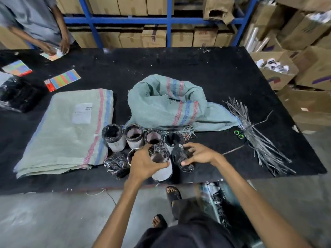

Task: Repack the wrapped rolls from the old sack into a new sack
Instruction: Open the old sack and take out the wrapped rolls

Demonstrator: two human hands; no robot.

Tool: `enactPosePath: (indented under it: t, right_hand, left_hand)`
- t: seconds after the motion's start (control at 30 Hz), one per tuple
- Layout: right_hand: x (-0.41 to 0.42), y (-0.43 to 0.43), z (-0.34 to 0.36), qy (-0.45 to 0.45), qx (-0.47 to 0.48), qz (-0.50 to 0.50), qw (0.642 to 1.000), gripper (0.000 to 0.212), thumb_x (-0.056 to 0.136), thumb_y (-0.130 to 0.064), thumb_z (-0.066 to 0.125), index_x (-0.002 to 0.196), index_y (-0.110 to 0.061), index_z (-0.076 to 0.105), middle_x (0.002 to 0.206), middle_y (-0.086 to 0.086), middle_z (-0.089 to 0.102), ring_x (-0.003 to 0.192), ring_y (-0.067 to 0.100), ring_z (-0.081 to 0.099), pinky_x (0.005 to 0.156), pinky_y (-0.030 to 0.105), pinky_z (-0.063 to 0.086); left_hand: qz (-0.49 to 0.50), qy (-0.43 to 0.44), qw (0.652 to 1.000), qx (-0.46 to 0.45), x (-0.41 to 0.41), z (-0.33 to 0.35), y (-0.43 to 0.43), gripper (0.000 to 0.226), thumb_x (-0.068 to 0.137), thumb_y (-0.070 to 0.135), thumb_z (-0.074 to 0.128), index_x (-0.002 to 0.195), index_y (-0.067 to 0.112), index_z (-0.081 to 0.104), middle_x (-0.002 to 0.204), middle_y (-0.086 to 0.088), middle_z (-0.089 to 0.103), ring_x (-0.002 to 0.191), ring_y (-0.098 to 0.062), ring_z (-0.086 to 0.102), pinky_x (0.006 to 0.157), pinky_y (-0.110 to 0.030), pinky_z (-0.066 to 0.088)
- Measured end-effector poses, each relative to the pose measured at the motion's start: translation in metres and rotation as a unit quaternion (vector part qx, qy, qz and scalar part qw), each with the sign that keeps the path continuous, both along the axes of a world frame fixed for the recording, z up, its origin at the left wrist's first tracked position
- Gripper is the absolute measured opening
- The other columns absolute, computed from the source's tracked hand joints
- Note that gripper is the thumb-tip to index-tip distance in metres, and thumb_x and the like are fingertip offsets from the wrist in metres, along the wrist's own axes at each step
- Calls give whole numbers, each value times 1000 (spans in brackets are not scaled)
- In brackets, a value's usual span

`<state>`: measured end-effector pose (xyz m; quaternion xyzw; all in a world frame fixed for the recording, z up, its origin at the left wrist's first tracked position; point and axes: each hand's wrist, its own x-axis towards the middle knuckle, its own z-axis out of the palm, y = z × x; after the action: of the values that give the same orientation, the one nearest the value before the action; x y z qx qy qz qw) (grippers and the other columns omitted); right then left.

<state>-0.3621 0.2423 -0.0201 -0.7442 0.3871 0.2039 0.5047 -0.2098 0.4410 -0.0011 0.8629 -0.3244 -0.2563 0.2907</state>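
Several plastic-wrapped rolls stand in a cluster on the black table (179, 68) near its front edge. My left hand (145, 162) grips the wrapped roll (162, 169) at the front of the cluster. My right hand (200, 153) holds a darker wrapped roll (180, 156) just to its right, fingers curled over it. More rolls (114, 138) stand behind them in a row. The crumpled, open old sack (168, 102) lies behind the rolls. A flat stack of folded new sacks (69, 129) lies to the left.
A bundle of grey plastic ties (256, 133) and green-handled scissors (239, 134) lie at the right. Colourful card packs (62, 81) and a black wrapped bundle (18, 93) sit far left, where another person's hands (57, 47) work. Cardboard boxes (279, 72) crowd the right side.
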Motion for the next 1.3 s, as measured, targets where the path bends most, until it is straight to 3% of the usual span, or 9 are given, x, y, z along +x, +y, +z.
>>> enactPosePath:
  t: [0.13,0.27,0.4,0.57,0.87,0.97,1.1,1.2,1.3]
  right_hand:
    - [-1,8,-47,25,-223,60,973,100,61,-31,95,145,-32,42,136,8,47,128,27,48,102,34,45]
    - [-1,21,-73,28,-311,108,944,101,63,-26,94,146,-35,38,133,4,42,125,25,45,101,40,49]
    - [1,34,-99,6,-324,125,938,100,64,-22,90,148,-26,38,133,2,47,122,25,47,102,40,49]
    - [12,42,-118,-54,-339,90,935,78,67,1,79,136,-17,47,135,1,47,119,22,47,96,35,51]
    - [3,24,-124,-87,-266,108,954,85,68,-35,90,139,-20,47,150,0,28,128,20,41,104,38,49]
    - [-1,9,-102,-94,-252,126,955,71,74,-50,80,136,-28,53,142,-5,43,124,14,49,100,38,51]
    - [12,-26,-53,-163,-297,49,939,24,88,-38,67,110,-31,69,96,-15,74,79,5,69,79,34,60]
    - [39,-62,-9,-236,-327,-27,915,16,93,-28,64,106,-25,72,87,-13,74,74,6,68,74,29,59]
    - [71,-101,19,-289,-323,-78,898,17,95,-19,61,107,-20,72,85,-12,69,72,6,65,72,27,57]
  left_hand:
    - [17,-33,999,0,-9,-23,-3,100,57,54,88,138,12,49,129,-7,64,109,-23,64,88,-33,54]
    - [14,-61,997,34,-15,-37,-13,99,60,50,89,141,14,45,134,-7,57,113,-25,61,88,-34,53]
    - [10,-63,996,66,-20,-52,-18,94,61,47,89,137,12,45,133,-9,56,115,-27,60,90,-36,54]
    - [21,-56,997,42,-22,-68,-19,100,61,38,93,143,14,39,142,-4,44,133,-22,45,108,-28,42]
    - [34,0,996,84,-1,-69,-19,107,60,40,94,144,9,37,141,-10,48,128,-24,51,105,-31,44]
    - [-2,-38,991,132,-2,-56,-19,114,62,51,90,149,9,29,146,-11,44,135,-26,44,112,-34,41]
    - [-66,-44,992,93,21,-15,-35,78,79,50,79,142,17,48,138,-7,52,126,-24,53,98,-36,49]
    - [-120,-73,989,41,55,18,-75,52,87,43,72,131,18,60,126,-1,60,109,-15,61,93,-30,49]
    - [-134,-97,986,4,87,35,-126,41,93,40,66,127,16,62,123,-3,65,111,-18,61,98,-39,50]
